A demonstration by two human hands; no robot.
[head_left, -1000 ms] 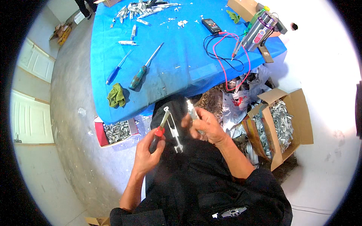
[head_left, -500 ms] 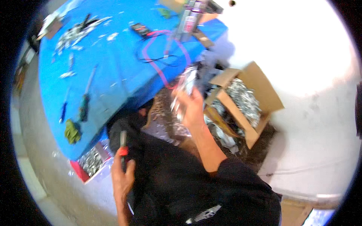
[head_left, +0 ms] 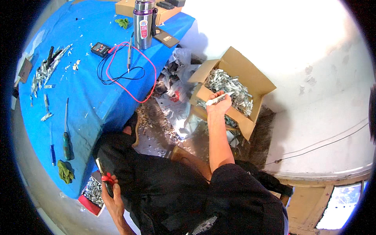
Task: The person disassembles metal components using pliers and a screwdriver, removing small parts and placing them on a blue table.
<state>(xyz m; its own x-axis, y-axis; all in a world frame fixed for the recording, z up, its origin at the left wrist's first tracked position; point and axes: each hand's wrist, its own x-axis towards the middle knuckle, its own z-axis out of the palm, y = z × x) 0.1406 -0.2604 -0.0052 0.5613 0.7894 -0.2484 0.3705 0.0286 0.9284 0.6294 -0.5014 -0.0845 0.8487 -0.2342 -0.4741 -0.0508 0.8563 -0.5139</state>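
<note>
My left hand [head_left: 112,194] is closed around a tool with a red and black handle [head_left: 106,181] and a short, flat metal shaft pointing up, perhaps a screwdriver. It is beside my black-clothed leg, near the table's front edge. My right hand [head_left: 220,105] reaches over the near side of an open cardboard box [head_left: 265,84]. Its fingers curl around a thin silvery-white strip [head_left: 217,99]; I cannot make out whether it is more than one piece. A heap of similar silvery strips [head_left: 231,87] fills the box.
The blue-covered table [head_left: 88,109] bears a green-handled screwdriver [head_left: 67,145], a blue-handled screwdriver [head_left: 53,152], green cloth [head_left: 65,172], a multimeter [head_left: 101,49] with leads, a steel flask [head_left: 142,27] and a strip pile [head_left: 49,70]. Below its edge stands a red-sided box [head_left: 90,204] of small metal pieces.
My right hand has moved right, from beside the table to over the cardboard box, still holding silvery material. The left hand keeps its tool, now lower left in view. The whole view has shifted.
</note>
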